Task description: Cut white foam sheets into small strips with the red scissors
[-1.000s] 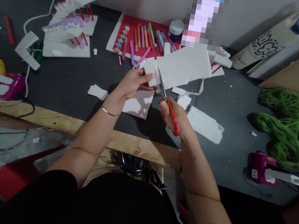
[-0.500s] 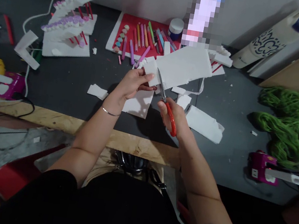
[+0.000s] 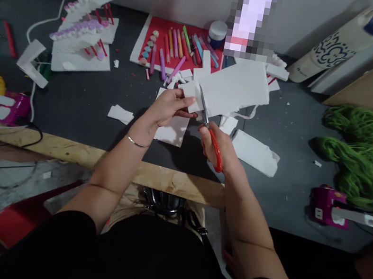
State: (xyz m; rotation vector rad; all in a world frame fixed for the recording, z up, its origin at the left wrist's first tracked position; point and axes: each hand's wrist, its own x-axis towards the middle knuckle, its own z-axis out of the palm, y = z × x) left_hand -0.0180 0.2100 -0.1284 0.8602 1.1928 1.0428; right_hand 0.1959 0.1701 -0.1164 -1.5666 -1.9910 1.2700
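Left fingers (image 3: 187, 102) pinch a white sheet (image 3: 237, 88), best held taut for clean cutting, while right fingers (image 3: 205, 135) grip red-handled scissors (image 3: 216, 149), one blade over it.

A dark grey table (image 3: 78, 115) is carrying a white-edged red board (image 3: 161, 28). Left of the red board, a white tiered model (image 3: 77, 62) is standing; farther left, a red stick (image 3: 10, 38) is lying. On the board's near side, a white scrap (image 3: 121, 113) and a white square (image 3: 173, 132) are lying. Well to its right, a bottle (image 3: 326, 53) is standing, and green yarn (image 3: 349, 158) and a purple box (image 3: 328, 207) are resting.
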